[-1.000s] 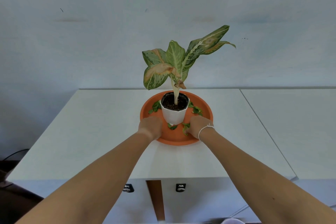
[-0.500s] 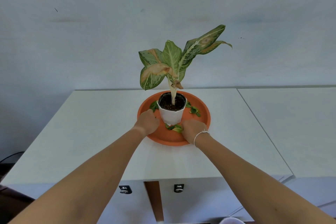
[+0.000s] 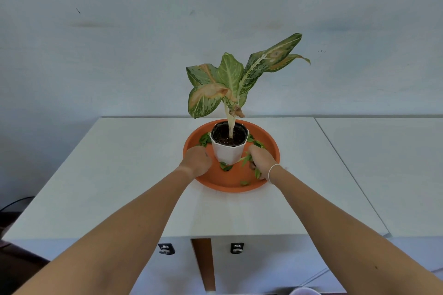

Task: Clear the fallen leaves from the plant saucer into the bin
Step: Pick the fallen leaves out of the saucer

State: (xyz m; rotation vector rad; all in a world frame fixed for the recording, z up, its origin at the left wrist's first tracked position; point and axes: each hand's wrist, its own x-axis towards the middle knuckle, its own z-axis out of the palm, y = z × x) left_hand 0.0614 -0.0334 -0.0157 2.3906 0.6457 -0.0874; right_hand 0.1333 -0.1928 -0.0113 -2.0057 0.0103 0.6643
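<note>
- fallen leaves: small green bits scattered in the orange plant saucer, around the pot; some front, some back left and back right of it.
- saucer sits on the white table, centre; white faceted pot with a variegated plant stands in its middle, upright.
- right hand: inside the saucer just right of the pot, fingers curled down over a clump of leaves; looks loosely closed on them, though the palm side is hidden, so a firm grasp can't be confirmed.
- left hand: on the saucer's left side beside the pot, fist-like, knuckles up; can't tell if it has leaves or is only steadying the saucer.
- step: gathering leaves, early; most are not yet out of the saucer.
- bin: a pale rim at the bottom edge may be it, not sure.
- next: pinch the clump, lift clear of the pot, carry to the bin; back leaves need a reach around the pot.
- risk: knocking the pot or the low plant leaf.
</note>
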